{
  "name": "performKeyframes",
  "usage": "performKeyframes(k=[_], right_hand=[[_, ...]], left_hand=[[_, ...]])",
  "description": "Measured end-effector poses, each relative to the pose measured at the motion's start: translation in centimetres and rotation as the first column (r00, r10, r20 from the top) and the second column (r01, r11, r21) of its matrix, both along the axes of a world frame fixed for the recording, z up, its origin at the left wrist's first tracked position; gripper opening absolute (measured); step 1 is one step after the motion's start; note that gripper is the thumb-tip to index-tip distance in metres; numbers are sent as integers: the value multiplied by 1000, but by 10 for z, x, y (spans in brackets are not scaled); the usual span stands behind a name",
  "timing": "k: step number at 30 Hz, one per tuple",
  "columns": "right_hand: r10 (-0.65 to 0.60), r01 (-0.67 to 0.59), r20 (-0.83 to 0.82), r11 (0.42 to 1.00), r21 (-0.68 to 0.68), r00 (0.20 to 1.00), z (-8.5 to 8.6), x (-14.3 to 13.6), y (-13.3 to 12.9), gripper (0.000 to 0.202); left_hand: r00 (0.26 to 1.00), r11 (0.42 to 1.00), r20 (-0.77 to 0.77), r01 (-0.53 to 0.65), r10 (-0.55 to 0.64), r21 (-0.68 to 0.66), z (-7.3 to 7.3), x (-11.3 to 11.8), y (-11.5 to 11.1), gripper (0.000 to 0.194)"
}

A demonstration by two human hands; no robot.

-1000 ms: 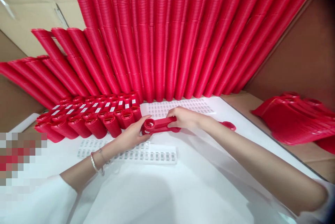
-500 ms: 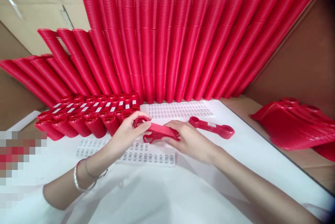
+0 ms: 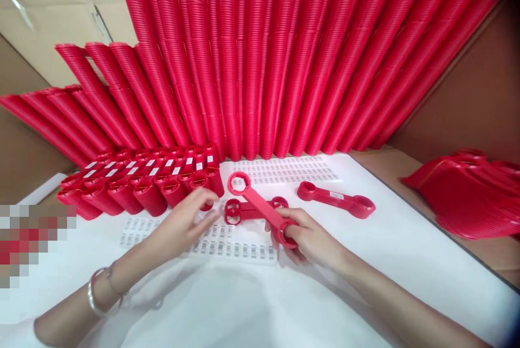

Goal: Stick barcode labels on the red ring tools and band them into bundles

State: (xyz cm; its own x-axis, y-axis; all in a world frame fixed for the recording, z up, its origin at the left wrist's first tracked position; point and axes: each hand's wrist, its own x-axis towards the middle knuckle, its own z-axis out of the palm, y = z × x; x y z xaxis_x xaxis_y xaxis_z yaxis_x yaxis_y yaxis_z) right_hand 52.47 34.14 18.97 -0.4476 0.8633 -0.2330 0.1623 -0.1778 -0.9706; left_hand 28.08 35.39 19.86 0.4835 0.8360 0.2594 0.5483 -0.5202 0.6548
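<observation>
My right hand (image 3: 298,234) grips the lower ring of a red two-ringed part (image 3: 264,207), which slants up and to the left. Behind and below it, another red two-ringed piece (image 3: 254,210) lies on the white table. My left hand (image 3: 197,215) is raised to the left of these parts, fingers apart, holding nothing. A labelled red stack (image 3: 337,196) lies to the right. Sheets of barcode labels (image 3: 247,250) lie below my hands, partly under the left forearm.
Tall red stacks (image 3: 260,66) stand along the back. Short labelled stacks (image 3: 150,199) are grouped at left. Another label sheet (image 3: 284,171) lies behind my hands. More red pieces (image 3: 467,196) rest by the cardboard at right.
My left hand has let go of the red part and moved left. My right hand has moved slightly down and right, tilting the part with its free end up.
</observation>
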Motion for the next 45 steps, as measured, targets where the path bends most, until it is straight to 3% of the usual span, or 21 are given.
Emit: performKeyframes(k=[2,4,11,17,20,24,26,29,31,45], right_hand=[[-72,70,-59,997,-38,996,-7,-8,-4,23],[-77,73,-68,996,-58,995,-15,-15,-9,22],[-29,32,40,998,-62,999,-36,-23,-13,16],[-10,15,99,999,-45,995,-32,-21,-13,13],[-12,14,126,1000,-20,992,-32,-20,-12,14],[-24,18,193,999,35,981,-27,-19,-12,16],[-34,2,240,992,130,970,-23,-19,-14,18],[-34,-56,295,955,290,955,-16,-19,-19,19],[-16,-95,324,942,323,946,-14,-19,-22,18],[-17,-65,289,960,272,957,-19,-24,-28,19]], left_hand=[[966,998,-258,46,-34,42,-7,-1,-3,14],[921,997,-389,52,-27,53,-13,4,-7,16],[839,991,-543,54,20,119,-21,19,-20,15],[902,993,-431,62,-12,101,-28,17,-21,11],[940,998,-342,29,-7,57,-24,17,-26,16],[986,991,-168,-38,16,-131,-9,17,-35,21],[997,962,-48,-71,61,-263,-1,19,-37,22],[988,917,122,-43,99,-397,5,22,-39,25],[979,903,184,-3,91,-429,6,24,-38,26],[966,865,222,-3,131,-501,6,30,-39,26]])
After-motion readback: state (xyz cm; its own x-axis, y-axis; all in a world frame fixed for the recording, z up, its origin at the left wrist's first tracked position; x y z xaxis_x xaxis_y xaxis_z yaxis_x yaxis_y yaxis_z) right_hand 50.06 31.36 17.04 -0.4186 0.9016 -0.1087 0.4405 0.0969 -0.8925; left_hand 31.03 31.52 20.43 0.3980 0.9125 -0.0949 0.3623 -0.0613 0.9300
